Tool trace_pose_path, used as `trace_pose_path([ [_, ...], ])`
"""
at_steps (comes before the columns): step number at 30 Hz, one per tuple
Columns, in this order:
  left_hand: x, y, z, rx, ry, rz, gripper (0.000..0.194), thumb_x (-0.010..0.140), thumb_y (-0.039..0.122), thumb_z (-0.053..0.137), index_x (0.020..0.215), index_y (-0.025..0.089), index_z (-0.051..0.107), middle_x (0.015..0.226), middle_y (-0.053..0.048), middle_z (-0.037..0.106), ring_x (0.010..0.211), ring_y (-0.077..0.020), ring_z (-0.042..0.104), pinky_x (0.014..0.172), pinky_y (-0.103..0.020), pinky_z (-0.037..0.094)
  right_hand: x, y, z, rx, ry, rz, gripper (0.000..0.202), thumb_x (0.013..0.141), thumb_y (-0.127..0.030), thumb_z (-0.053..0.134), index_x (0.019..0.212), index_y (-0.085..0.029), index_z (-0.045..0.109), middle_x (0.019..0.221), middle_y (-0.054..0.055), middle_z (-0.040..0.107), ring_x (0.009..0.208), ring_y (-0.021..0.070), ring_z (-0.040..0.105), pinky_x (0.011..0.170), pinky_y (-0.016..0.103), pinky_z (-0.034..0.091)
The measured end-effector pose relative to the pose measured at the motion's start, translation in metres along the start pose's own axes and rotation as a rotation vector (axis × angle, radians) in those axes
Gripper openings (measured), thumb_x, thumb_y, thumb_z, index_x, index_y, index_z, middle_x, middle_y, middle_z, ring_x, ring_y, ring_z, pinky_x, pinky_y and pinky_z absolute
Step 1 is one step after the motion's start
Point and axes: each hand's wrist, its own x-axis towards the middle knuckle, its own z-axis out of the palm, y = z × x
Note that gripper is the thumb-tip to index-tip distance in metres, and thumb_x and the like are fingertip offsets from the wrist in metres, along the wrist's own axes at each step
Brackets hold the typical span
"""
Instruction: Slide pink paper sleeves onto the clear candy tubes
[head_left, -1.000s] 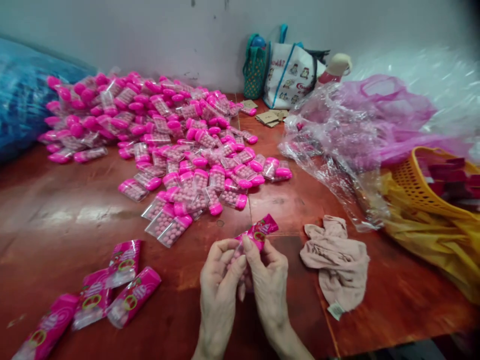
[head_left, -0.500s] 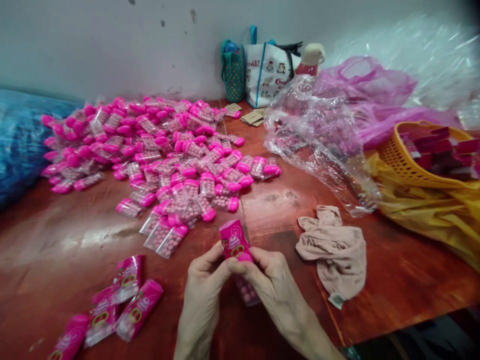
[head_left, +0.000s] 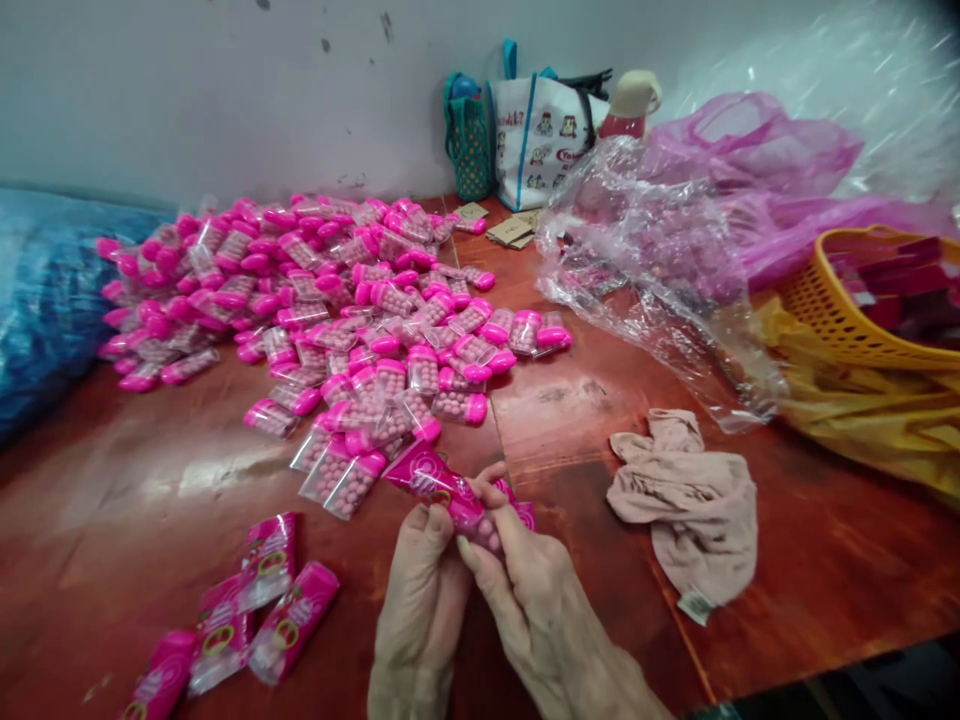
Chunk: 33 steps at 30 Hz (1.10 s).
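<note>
Between both hands is a small clear pack of pink balls [head_left: 489, 532] with a printed pink wrapper [head_left: 431, 478] partly around it. My left hand [head_left: 424, 590] has its fingers closed on the wrapper's lower left side. On the right, my right hand [head_left: 529, 575] pinches the pack, its fingers bent over the top and the thumb below. Just beyond the hands spreads a large heap of clear packs with pink caps [head_left: 390, 300]. Several wrapped pink packs [head_left: 294, 620] lie at the front left.
A beige cloth [head_left: 694, 500] lies right of my hands on the red-brown table [head_left: 555, 430]. Clear plastic [head_left: 637, 250], a yellow basket [head_left: 840, 310] and a white bag [head_left: 532, 140] stand farther back. A blue bag [head_left: 45, 300] is at left.
The wrapper has gone from upright to tilted left and spread open around the pack. My right hand has shifted its grip, with its fingers raised over the pack. The view has shifted slightly.
</note>
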Motion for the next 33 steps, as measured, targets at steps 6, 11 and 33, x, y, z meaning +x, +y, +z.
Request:
trace_pose_path([
  [6, -0.006, -0.003, -0.01, 0.098, -0.11, 0.08, 0.026, 0.066, 0.04, 0.071, 0.076, 0.016, 0.07, 0.083, -0.008, 0.067, 0.083, -0.0256, 0.062, 0.081, -0.04, 0.05, 0.0, -0.007, -0.012, 0.064, -0.079, -0.085, 0.034, 0.091, -0.018, 0.04, 0.125, -0.021, 0.042, 0.112, 0.005, 0.062, 0.099, 0.0167, 0.061, 0.085, 0.024, 0.047],
  [11, -0.005, -0.002, -0.006, 0.166, -0.032, 0.178, 0.03, 0.064, 0.042, 0.072, 0.081, 0.017, 0.07, 0.076, -0.007, 0.067, 0.085, -0.0266, 0.062, 0.082, -0.041, 0.048, 0.0, -0.003, -0.007, -0.047, -0.081, -0.081, 0.028, 0.092, -0.021, 0.036, 0.116, -0.013, 0.048, 0.09, 0.01, 0.067, 0.077, 0.0209, 0.066, 0.067, 0.029, 0.051],
  [33, -0.001, 0.0, -0.005, 0.202, 0.0, 0.215, 0.022, 0.075, 0.035, 0.063, 0.087, 0.018, 0.068, 0.084, -0.009, 0.069, 0.078, -0.0221, 0.064, 0.069, -0.033, 0.053, 0.002, -0.001, -0.014, 0.112, -0.203, 0.167, 0.025, 0.093, -0.036, 0.04, 0.111, -0.024, 0.052, 0.085, 0.001, 0.06, 0.081, 0.0147, 0.056, 0.074, 0.025, 0.044],
])
